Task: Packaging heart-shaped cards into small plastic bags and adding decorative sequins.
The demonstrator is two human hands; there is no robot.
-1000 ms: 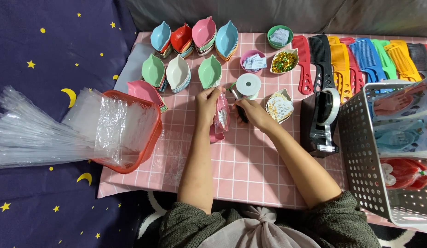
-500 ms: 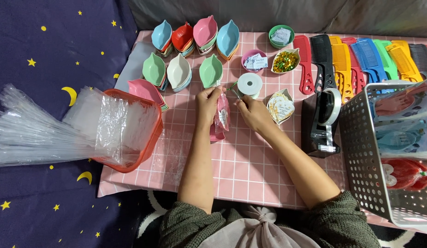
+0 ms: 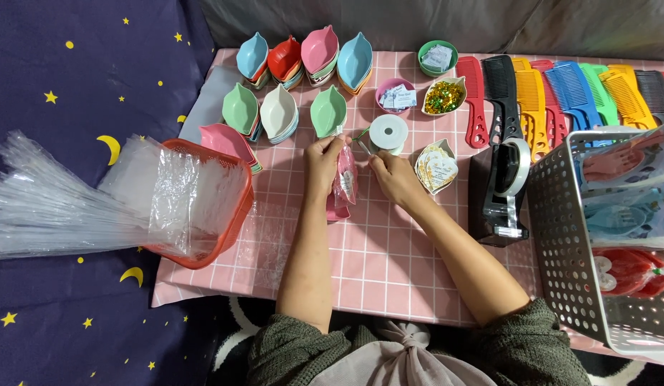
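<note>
**Both hands at a clear bag over the pink checked cloth**

Left hand (image 3: pixel 323 159) pinches the top of a small clear plastic bag with pink contents (image 3: pixel 344 180), held upright just above the pink checked tablecloth (image 3: pixel 389 264). Right hand (image 3: pixel 394 177) grips a thin green tie (image 3: pixel 361 134) at the bag's neck, fingers closed on it. White spool of ribbon (image 3: pixel 388 132) just behind the hands. Black tape dispenser (image 3: pixel 500 189) to the right; red plastic basket of clear bags (image 3: pixel 228 214) to the left.

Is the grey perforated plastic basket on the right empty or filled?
Filled: the grey perforated plastic basket holds clear-wrapped packets of blue and red items, visible above its rim.
</note>
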